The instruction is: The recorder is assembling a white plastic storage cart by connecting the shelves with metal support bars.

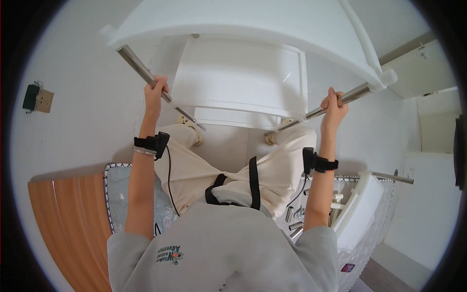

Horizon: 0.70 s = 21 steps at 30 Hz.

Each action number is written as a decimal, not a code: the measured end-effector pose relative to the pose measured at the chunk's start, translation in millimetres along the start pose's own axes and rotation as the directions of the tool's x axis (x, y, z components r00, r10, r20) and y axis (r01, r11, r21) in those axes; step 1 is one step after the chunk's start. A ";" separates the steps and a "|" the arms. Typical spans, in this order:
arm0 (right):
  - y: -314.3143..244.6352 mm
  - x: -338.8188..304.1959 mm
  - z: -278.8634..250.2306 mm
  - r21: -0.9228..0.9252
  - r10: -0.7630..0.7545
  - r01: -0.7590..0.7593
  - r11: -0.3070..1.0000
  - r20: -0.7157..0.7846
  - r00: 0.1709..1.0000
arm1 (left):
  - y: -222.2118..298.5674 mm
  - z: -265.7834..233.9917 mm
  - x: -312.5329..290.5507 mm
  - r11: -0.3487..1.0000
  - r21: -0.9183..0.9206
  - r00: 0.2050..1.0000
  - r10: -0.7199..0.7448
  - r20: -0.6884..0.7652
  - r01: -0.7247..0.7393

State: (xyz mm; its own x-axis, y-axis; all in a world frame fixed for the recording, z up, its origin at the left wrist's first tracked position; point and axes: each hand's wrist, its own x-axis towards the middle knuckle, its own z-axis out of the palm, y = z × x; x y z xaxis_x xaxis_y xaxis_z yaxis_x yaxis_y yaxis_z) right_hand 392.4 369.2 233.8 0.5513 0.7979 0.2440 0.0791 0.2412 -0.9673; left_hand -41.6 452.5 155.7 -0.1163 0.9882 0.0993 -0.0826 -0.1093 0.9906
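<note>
A white plastic shelf rack with metal tube legs stands in front of me, between my feet. Its top shelf [243, 29] is closest to my view, and a middle shelf [238, 73] and a lower shelf [238, 117] show beneath. My left hand [156, 91] is wrapped round the left metal tube [135, 64], below the top shelf's corner. On the other side, my right hand [334, 106] grips the right metal tube [357, 93] with its fingers curled round it. The tubes' far ends are partly hidden by the shelves.
On a grey mat [125, 194] at my right lie several short metal tubes [295, 226] and a loose white shelf [357, 209] with a tube [396, 178] sticking out. A wood-coloured slatted panel [70, 224] lies to the left. A socket box [43, 100] is at far left.
</note>
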 end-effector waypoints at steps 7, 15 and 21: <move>-38.2 19.2 -5.8 -0.117 -0.185 0.191 0.975 0.053 0.981 | 71.2 10.7 17.2 0.981 0.088 0.983 0.178 -0.046 -0.173; -66.6 27.3 2.8 0.107 0.003 -0.031 0.994 0.252 0.968 | 93.1 23.0 24.6 0.988 -0.109 0.989 0.097 -0.110 -0.109; -65.2 33.1 -7.6 0.093 0.035 -0.070 0.993 0.335 0.942 | 93.1 16.0 24.3 0.978 -0.192 0.996 0.081 -0.032 -0.086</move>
State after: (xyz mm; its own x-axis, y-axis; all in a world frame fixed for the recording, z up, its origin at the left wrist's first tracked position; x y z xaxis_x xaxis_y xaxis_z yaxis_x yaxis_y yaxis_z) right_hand 411.8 375.7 304.4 0.2437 0.9447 0.2196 -0.0368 0.2352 -0.9712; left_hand -36.3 468.1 251.8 -0.1537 0.9722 0.1764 -0.2605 -0.2121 0.9419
